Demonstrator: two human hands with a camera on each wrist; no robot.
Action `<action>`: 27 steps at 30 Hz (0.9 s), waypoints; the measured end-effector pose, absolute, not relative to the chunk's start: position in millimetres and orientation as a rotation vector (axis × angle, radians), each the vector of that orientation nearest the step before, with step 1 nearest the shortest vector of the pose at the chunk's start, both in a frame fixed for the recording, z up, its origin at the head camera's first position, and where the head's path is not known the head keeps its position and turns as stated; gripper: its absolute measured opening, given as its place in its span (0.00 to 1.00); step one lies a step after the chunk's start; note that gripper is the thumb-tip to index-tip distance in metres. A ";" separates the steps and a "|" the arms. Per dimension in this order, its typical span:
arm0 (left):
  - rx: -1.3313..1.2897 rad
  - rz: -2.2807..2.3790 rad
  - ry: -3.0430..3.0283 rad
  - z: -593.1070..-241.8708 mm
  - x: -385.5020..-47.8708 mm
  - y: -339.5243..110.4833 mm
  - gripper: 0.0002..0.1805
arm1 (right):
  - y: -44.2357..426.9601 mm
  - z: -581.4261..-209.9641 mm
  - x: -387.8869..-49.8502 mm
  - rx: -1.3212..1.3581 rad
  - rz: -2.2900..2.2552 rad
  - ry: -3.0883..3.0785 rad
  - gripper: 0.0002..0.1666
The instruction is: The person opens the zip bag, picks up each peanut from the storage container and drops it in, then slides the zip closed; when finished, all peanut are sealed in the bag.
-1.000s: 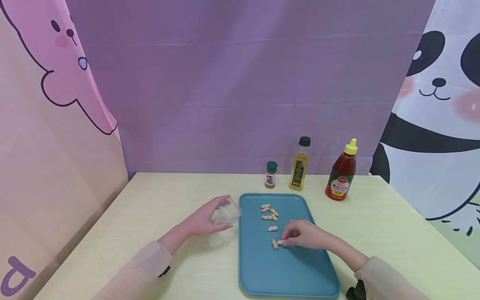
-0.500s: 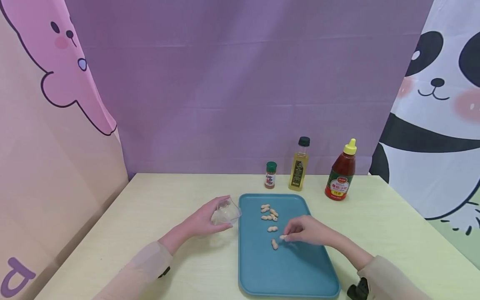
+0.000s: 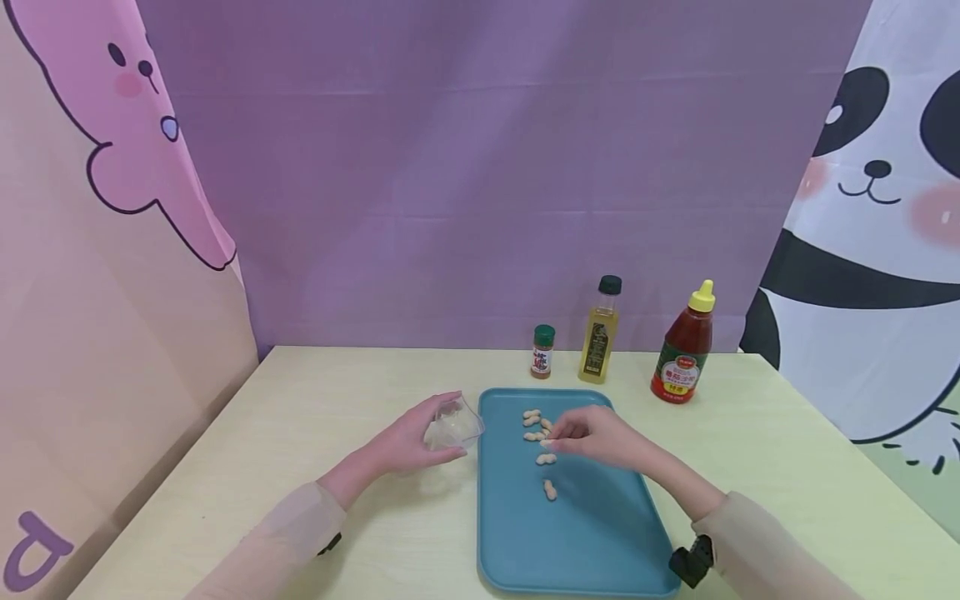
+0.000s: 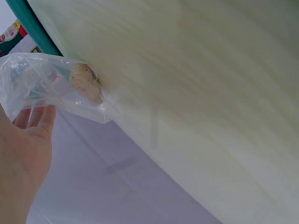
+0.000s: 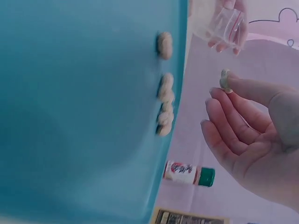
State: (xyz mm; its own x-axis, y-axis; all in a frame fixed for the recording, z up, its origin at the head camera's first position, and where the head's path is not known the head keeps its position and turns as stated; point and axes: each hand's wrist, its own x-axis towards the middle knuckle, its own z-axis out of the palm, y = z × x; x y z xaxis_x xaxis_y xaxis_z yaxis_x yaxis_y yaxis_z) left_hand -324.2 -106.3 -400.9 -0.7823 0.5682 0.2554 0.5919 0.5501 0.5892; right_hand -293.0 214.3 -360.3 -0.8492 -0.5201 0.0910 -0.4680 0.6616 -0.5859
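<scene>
At the blue tray's left edge, my left hand grips a clear plastic bag, its mouth spread toward the tray. In the left wrist view a peanut lies inside the bag. My right hand is above the tray, pinching a peanut between thumb and forefinger; its other fingers are loosely bent. Beneath and beside that hand, several peanuts lie on the tray: a group toward the back, one peanut mid-tray and another nearer the front.
Behind the tray stand a small green-capped spice jar, an oil bottle and a red sauce bottle with a yellow cap. The pale table runs back to a purple cloth.
My right hand has lifted a peanut off the tray beside the front one and carried it back and left, toward the bag. My left hand and the bag have stayed nearly still.
</scene>
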 end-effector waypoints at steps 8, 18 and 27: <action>-1.027 -1.058 -2.739 -401.7 -324.7 -104.9 0.45 | 187.2 -357.6 -295.4 -0.859 -1.023 2.859 0.14; -1.034 -1.048 -2.735 -401.7 -325.0 -105.7 0.46 | 154.7 -353.1 -303.6 -0.922 -1.216 2.797 0.10; -1.051 -1.056 -2.735 -402.1 -325.6 -106.8 0.46 | 131.7 -359.0 -310.8 -1.000 -1.185 2.818 0.09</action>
